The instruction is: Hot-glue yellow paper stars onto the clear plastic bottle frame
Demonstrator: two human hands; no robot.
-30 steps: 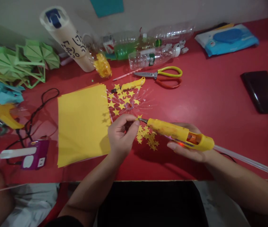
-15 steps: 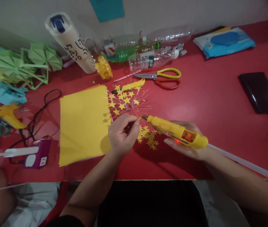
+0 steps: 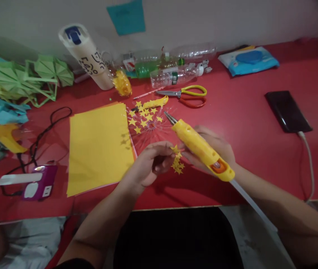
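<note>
Head view: Right hand (image 3: 217,145) wrapped around yellow glue gun (image 3: 195,144), nozzle (image 3: 170,117) swung up off left fingertips within last half-second; gluing there apparently paused. Left hand (image 3: 143,168) appears to pinch yellow star (image 3: 176,149), just beside loose stars (image 3: 178,166) on table (image 3: 245,112), between hands. Beyond hands, clear plastic piece (image 3: 159,131). Farther off, tumbler (image 3: 101,76) bears black lettering, bottle (image 3: 187,74) green label (image 3: 174,78); neither legible.

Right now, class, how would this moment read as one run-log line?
left hand: at yellow star, grip unclear | right hand: holding yellow glue gun | nozzle: apart from that star
</note>
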